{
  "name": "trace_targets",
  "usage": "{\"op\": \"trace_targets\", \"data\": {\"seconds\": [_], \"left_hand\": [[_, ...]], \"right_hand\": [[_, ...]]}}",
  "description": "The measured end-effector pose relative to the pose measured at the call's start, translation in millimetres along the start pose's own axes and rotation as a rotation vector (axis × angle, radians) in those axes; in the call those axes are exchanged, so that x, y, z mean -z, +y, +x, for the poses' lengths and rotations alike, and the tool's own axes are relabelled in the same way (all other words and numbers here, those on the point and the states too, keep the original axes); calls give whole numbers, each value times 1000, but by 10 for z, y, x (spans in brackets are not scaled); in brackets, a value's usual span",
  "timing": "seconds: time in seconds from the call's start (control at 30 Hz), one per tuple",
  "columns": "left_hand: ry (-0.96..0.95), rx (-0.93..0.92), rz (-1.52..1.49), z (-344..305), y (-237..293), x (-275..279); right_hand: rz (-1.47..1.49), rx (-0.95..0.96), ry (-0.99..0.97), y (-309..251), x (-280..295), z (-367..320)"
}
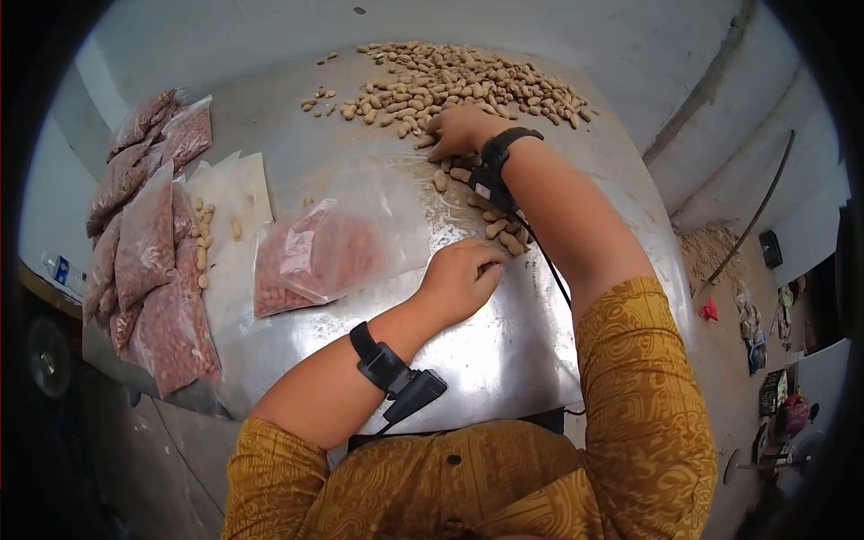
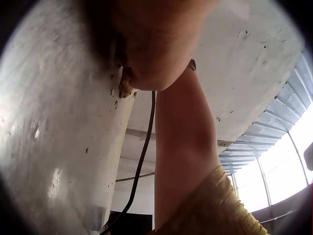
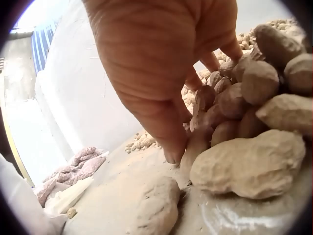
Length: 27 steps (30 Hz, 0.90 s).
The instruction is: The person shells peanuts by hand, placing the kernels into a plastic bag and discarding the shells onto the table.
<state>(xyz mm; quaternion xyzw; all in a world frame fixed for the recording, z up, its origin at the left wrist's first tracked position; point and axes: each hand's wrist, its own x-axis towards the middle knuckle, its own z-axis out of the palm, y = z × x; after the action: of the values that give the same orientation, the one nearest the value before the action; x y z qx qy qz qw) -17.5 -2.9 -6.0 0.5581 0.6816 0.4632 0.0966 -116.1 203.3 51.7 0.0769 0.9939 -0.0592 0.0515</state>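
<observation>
My right hand reaches to the near edge of a heap of unshelled peanuts on the metal table. In the right wrist view its spread fingers bend down over the peanuts, the thumb low beside them. Large peanuts lie close in front of that wrist. My left hand is low over the table nearer my body, fingers loosely curled, with no thing showing in it. A short trail of peanuts lies between the two hands.
A clear plastic bag of reddish shelled peanuts lies left of my left hand. Several filled bags are piled at the table's left side, beside flat plastic bags with loose peanuts on them. A black cable runs along my right arm.
</observation>
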Motion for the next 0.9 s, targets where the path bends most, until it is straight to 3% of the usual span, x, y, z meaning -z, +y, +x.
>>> {"op": "trace_targets", "data": {"seconds": [0.07,0.2,0.33,0.4,0.53,0.63,0.67,0.77,0.83,0.9], "left_hand": [[24,-5,-34,-16,-20,-10],[69,-27,-43,-14,-68,-42],[92,76,-137,-13,-12,-3],[113,216,-209,-7,30,-10],[68,199,-172,-10,-8,-18],[67,187,-169,-37,19,4],[17,193,-161,-30,-5,-4],[-42,188,-116,-26,-34,-17],[-45,184,-135,-28,-40,-29],[-40,160,-137,-26,-47,-38]], "right_hand": [[-21,87,50,63,-57,-48],[148,-109,-213,-57,129,-414],[-104,-102,-340,-213,422,-552],[-86,-66,-208,-123,510,-382],[-121,99,134,-182,475,155],[-275,291,190,-401,151,554],[-311,200,114,-449,47,676],[-506,118,254,-444,-24,766],[-313,-37,54,-260,62,936],[-172,-145,69,-12,39,984]]}}
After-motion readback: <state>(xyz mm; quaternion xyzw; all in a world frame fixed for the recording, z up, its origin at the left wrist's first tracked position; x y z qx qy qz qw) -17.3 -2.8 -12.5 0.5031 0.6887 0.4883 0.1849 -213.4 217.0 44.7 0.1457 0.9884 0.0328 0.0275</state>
